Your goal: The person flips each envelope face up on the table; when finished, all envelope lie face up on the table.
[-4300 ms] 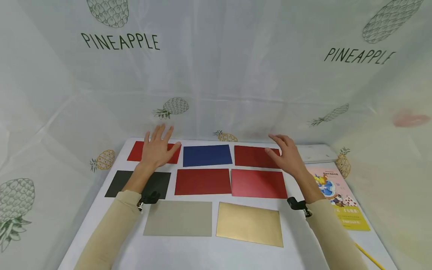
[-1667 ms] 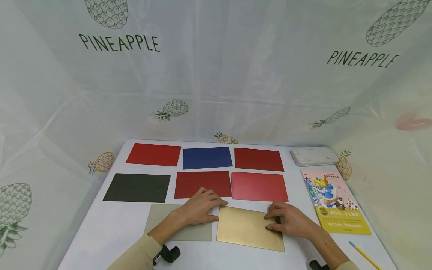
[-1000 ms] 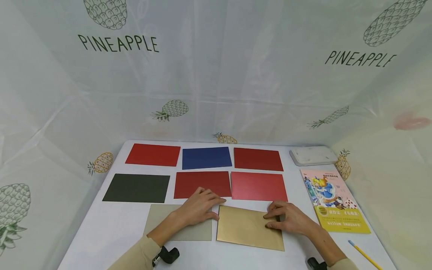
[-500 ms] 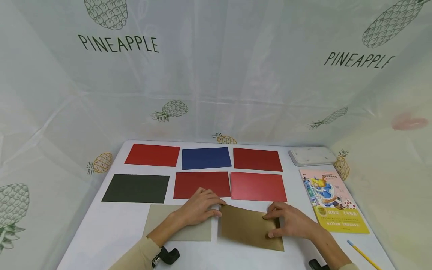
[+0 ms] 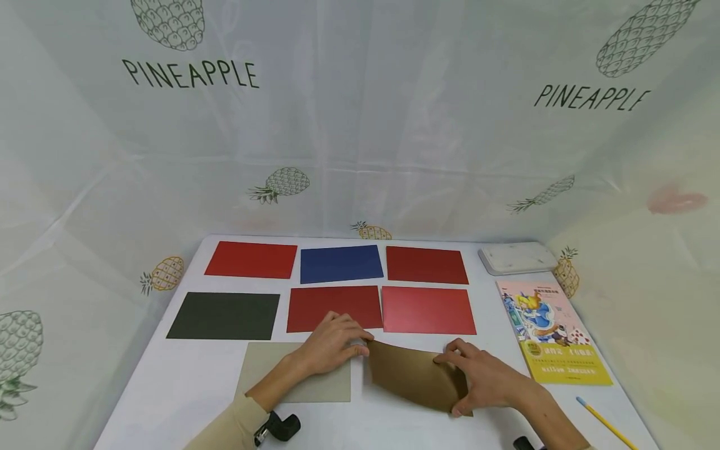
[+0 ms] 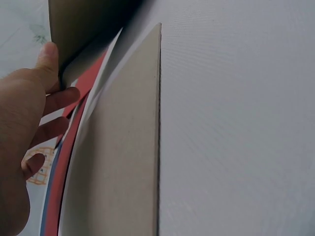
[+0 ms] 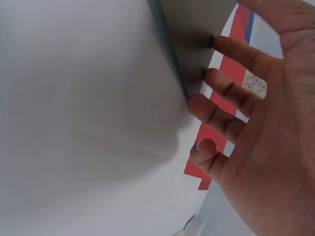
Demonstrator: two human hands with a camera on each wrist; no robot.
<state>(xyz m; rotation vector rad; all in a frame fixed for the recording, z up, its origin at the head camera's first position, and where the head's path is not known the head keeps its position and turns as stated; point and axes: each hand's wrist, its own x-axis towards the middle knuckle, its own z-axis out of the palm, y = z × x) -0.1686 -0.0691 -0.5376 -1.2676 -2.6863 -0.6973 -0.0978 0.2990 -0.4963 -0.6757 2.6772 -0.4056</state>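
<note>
In the head view a gold sheet of card [image 5: 407,374] is tilted up off the table and slightly bowed, its face now dull brown. My left hand [image 5: 330,345] pinches its far left corner between thumb and fingers; the left wrist view shows the thumb on the sheet [image 6: 81,27]. At the right end my right hand [image 5: 490,377] grips the short edge, thumb low near the front corner. Several fingertips of the right hand [image 7: 275,113] meet the sheet [image 7: 189,39] in the right wrist view. A grey-beige card [image 5: 315,386] lies flat beneath my left wrist.
Behind lie a dark green card [image 5: 222,315], a dark red card [image 5: 332,306], a pinkish red card [image 5: 429,310], then a bright red [image 5: 251,259], a blue [image 5: 341,264] and another red card [image 5: 426,265]. Rightward are a white case [image 5: 516,258], a book [image 5: 554,331] and a pencil [image 5: 604,422].
Both hands have come down from the back of the table to the gold sheet. The sheet has gone from flat to tilted and bowed, and the right thumb has slid toward the front corner.
</note>
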